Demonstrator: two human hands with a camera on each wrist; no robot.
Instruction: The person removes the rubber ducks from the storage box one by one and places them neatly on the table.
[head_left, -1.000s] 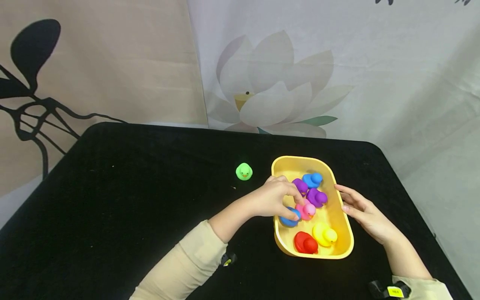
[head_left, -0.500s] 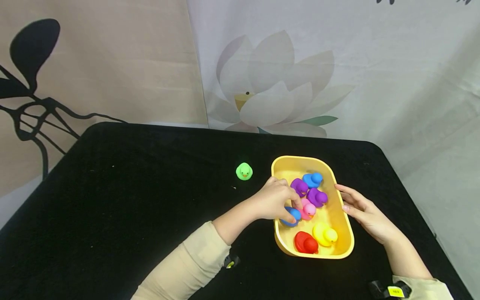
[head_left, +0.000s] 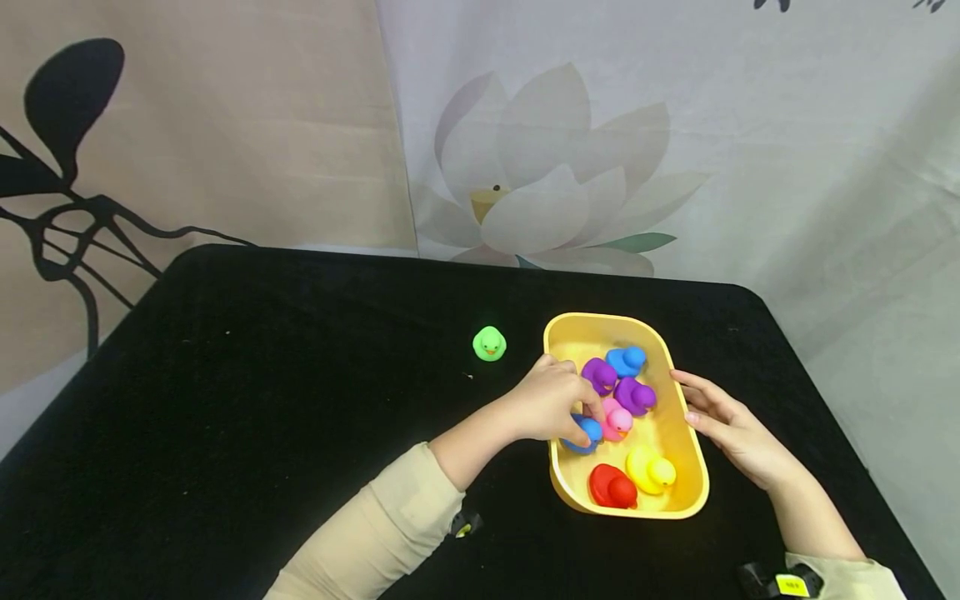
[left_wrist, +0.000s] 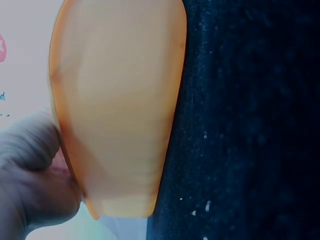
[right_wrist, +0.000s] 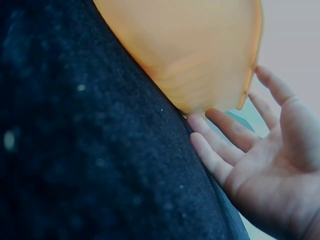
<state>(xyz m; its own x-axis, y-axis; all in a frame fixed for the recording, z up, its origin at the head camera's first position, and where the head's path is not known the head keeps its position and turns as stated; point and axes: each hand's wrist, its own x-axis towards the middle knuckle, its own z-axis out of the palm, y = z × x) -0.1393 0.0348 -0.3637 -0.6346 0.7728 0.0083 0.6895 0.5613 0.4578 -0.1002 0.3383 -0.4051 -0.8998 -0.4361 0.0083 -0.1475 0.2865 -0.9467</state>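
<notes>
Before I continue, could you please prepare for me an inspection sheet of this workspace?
Surface: black cloth.
Job's things: yellow tray holds red duck, yellow duck, pink duck, two purple ducks, two blue ducks; green duck sits outside.
Clutter: a few pale specks on the cloth.
Hands: left hand curls round the nearer blue duck; right hand touches the tray's rim.
Cables: nothing seen.
Surroundings: backdrop with printed flower.

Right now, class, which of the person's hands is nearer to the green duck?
The left. The left hand is to the right of the green duck and closer to the person, reaching into the yellow tray. The right hand is farther right, at the tray's right side.
</notes>
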